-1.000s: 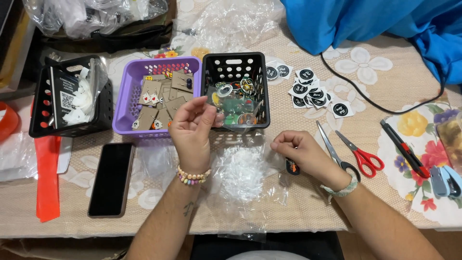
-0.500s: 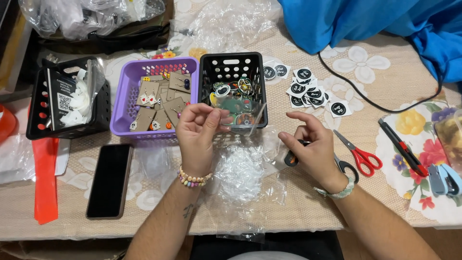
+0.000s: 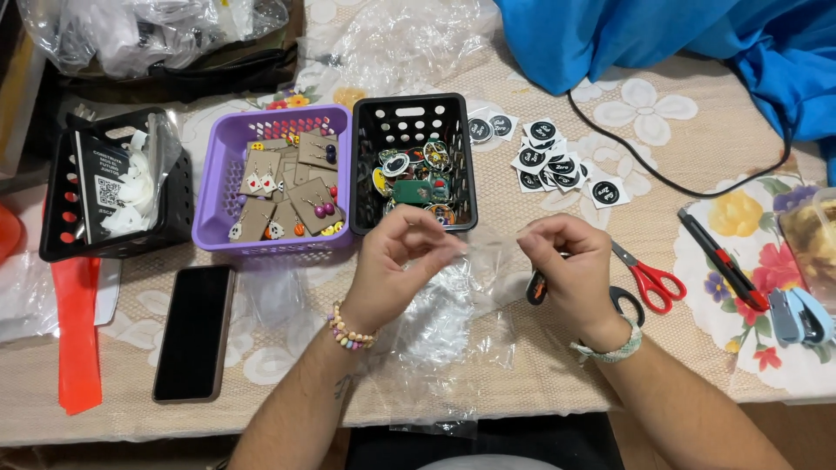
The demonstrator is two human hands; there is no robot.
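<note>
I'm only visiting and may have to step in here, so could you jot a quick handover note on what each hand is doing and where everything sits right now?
Left hand: fingertips pinched on one edge of a small clear plastic bag, raised over the table.
Right hand: pinching the opposite edge of that bag; the two hands hold it stretched between them.
Nearby: a pile of clear bags under the hands, a purple basket of carded earrings, a black basket of small colourful pieces, round black stickers, red scissors.
Done: bag picked up.
Left: nothing visible inside the bag yet.
</note>
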